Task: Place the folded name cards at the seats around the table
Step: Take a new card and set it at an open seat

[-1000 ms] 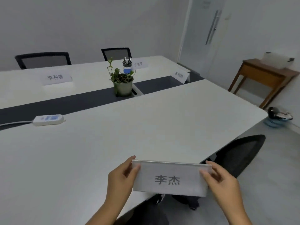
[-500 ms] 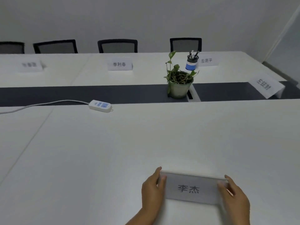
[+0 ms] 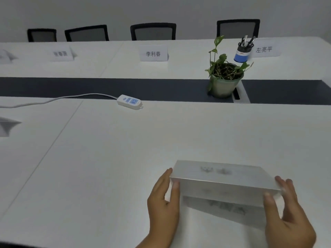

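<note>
You have the folded name card (image 3: 223,183) pinched between both hands, low on the near side of the white bench (image 3: 107,158). Your left hand (image 3: 163,203) presses on its left end with the fingers spread, and your right hand (image 3: 288,217) clamps the right end — thumb on the near face, fingertips (image 3: 283,181) showing over the top edge. The card is blurred, its printed characters unreadable, and it stands tent-like with the ridge toward you; whether its lower edges touch the bench I cannot tell.

Across the dark centre strip (image 3: 125,88) three cards already stand on the far side: one reading 李利春 (image 3: 153,53), one reading 左亮平 (image 3: 265,49), and a blurred one (image 3: 60,53) further left. A potted plant (image 3: 224,77) sits on the strip, with a blue pen cup (image 3: 242,52) just behind it. A white power strip (image 3: 129,102) lies at the strip's near edge, its cord (image 3: 53,100) trailing left. Four black chairs (image 3: 153,31) line the far side — all apart from the card in your hands.
</note>
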A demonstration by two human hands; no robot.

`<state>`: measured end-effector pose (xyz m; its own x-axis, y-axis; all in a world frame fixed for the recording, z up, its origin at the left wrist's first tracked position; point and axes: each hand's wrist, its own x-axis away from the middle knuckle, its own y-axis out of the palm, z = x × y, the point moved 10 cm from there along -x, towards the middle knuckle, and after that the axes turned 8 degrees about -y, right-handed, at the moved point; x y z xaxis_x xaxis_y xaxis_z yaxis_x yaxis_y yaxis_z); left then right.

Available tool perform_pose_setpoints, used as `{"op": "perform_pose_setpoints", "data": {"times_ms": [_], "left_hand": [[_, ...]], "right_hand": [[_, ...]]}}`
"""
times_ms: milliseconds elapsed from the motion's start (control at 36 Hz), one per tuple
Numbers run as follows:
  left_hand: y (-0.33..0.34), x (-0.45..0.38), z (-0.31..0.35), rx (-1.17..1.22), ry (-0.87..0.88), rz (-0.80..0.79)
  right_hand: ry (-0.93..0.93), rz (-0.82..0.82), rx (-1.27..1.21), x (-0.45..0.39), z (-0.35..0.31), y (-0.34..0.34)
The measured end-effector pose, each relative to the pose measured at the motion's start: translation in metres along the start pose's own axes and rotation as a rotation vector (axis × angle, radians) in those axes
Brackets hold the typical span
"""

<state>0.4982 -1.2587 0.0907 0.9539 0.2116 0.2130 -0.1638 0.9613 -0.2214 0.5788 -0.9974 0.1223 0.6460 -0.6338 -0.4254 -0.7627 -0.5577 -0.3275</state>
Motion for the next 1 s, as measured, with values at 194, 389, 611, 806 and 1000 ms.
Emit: {"op": "perform_pose_setpoints", "data": {"times_ms": [194, 389, 611, 806, 1000], "left_hand": [[-0.103, -0.045, 0.016, 0.083, 0.065, 0.198], [-0.169, -0.145, -0.019, -0.032, 0.002, 0.219], [-0.185, -0.242, -0.056, -0.126, -0.077, 0.06], [-0.184, -0.281, -0.083, -0.214, -0.058, -0.09], [-0.197, -0.28, -0.127, -0.36, -0.037, 0.01]], "right_hand": [[0.005, -0.227, -0.217, 0.01, -0.059, 0.113], [0.131, -0.483, -0.229, 0.044, -0.061, 0.261], [0.215, -0.507, -0.175, 0.056, -0.047, 0.354], [0.203, -0.557, -0.079, 0.059, -0.033, 0.394], [0.24, -0.557, 0.002, 0.079, -0.005, 0.396]]}}
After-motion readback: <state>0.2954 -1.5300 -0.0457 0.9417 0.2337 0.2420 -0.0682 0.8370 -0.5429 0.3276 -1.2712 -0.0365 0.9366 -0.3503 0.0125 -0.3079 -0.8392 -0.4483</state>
